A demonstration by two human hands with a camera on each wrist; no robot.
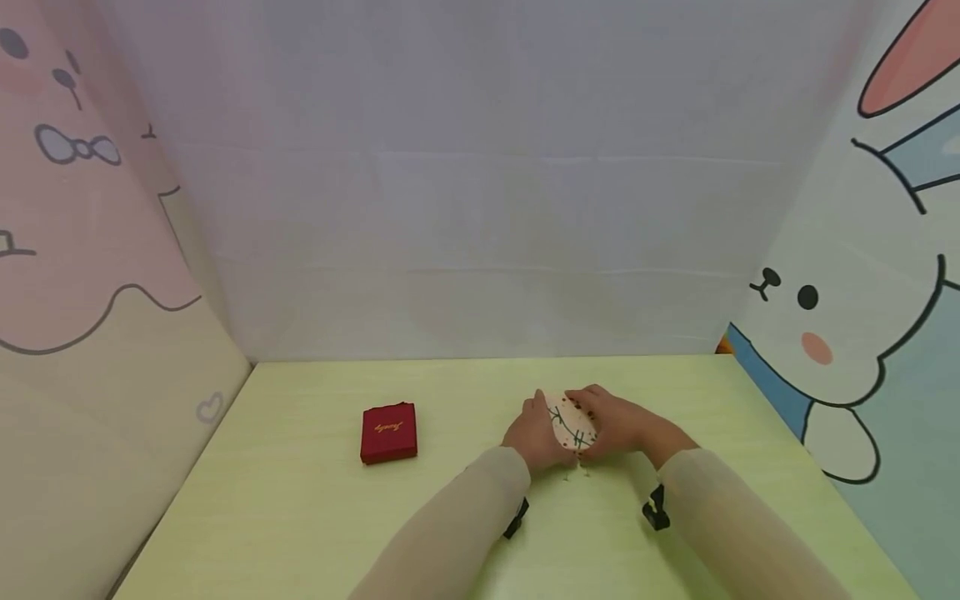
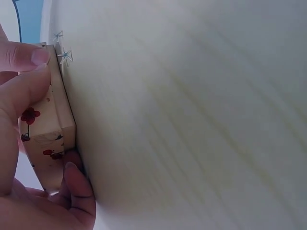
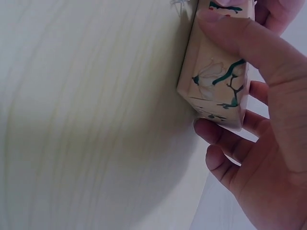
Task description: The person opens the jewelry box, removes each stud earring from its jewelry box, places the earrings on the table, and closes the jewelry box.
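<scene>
Both hands hold a cream box (image 1: 572,423) printed with red flowers and green stems, low on the table right of centre. My left hand (image 1: 534,435) grips its left side, with the thumb along the near face in the left wrist view and fingers curled at the lower corner of the box (image 2: 44,136). From the other side my right hand (image 1: 618,423) grips it, thumb on the near face and fingers round the far end of the box (image 3: 216,72). Two small star-shaped pieces (image 2: 65,56) lie on the table just in front of the box.
A dark red box (image 1: 388,433) with gold lettering sits on the pale yellow-green table (image 1: 300,517), to the left of the hands. A white curtain (image 1: 480,208) hangs behind the table. Cartoon-printed cloths (image 1: 840,392) flank both sides.
</scene>
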